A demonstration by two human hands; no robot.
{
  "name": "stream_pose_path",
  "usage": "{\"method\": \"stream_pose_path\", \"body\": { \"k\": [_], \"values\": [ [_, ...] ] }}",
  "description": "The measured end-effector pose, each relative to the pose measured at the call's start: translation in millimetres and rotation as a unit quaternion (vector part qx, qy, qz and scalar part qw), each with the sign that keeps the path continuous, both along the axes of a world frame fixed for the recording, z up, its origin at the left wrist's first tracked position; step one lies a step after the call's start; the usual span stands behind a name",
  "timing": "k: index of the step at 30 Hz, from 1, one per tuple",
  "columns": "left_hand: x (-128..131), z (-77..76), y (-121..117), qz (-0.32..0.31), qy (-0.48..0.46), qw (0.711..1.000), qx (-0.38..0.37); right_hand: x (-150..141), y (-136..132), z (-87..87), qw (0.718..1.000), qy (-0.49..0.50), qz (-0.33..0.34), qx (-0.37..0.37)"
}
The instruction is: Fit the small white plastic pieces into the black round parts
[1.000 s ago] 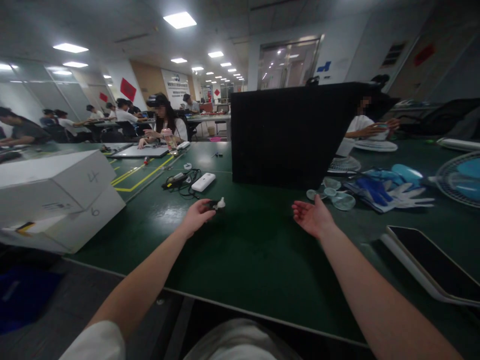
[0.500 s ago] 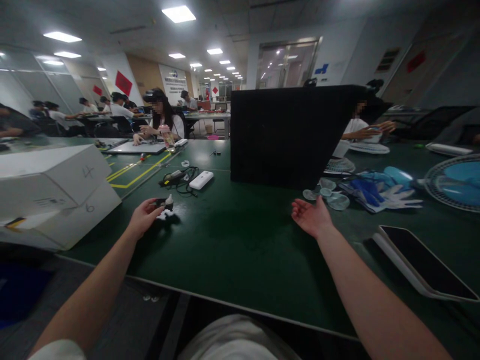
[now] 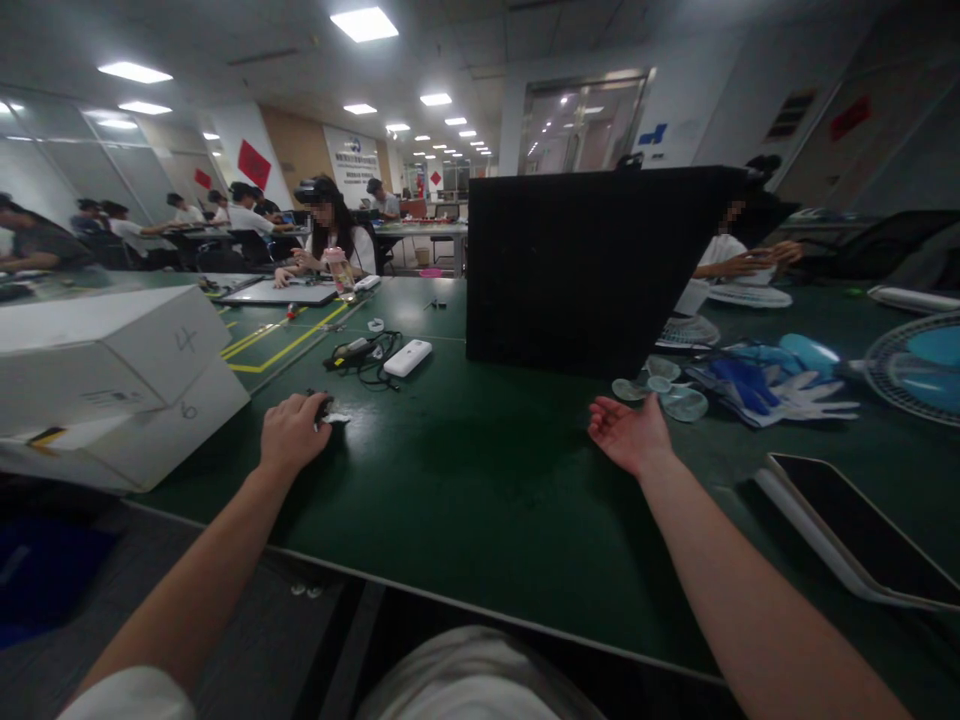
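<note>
My left hand (image 3: 294, 432) is closed around a small black part (image 3: 324, 408) at the left of the green table (image 3: 450, 500). Fingers hide most of the part, so its kind does not show. A small white piece (image 3: 337, 418) peeks out beside the fingertips. My right hand (image 3: 630, 432) rests at the right with its palm turned up and inward, fingers loosely spread and holding nothing. Just behind it lie pale translucent fan blades (image 3: 660, 385). A white power bank-like block (image 3: 408, 358) and a black cable with an adapter (image 3: 360, 352) lie farther back.
White boxes (image 3: 120, 370) stand at the left edge. A large black panel (image 3: 577, 270) rises at the back. To the right are gloves (image 3: 772, 390), a fan cage (image 3: 919, 365) and a dark-screened device (image 3: 862, 520). Co-workers (image 3: 337, 235) sit beyond.
My left hand has turned palm-down and lowered the black part toward the table; its fingers now cover most of it. The right hand keeps nearly the same pose. The view has shifted slightly.
</note>
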State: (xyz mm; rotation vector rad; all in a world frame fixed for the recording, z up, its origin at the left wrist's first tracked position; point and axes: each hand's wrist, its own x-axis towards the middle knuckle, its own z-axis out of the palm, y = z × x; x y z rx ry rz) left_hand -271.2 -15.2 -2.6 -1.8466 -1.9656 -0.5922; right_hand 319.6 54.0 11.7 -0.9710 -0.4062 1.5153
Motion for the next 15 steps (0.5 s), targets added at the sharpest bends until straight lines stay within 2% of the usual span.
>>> {"method": "stream_pose_path", "body": {
  "k": [8, 15],
  "values": [
    [13.5, -3.0, 0.0, -0.034, 0.057, 0.996, -0.053, -0.5, 0.8, -0.8, 1.0, -0.005, 0.004, 0.003],
    [21.8, -2.0, -0.6, -0.082, -0.01, 0.996, 0.028, 0.1, 1.9, -2.8, 1.0, -0.008, 0.004, 0.006]
  ]
}}
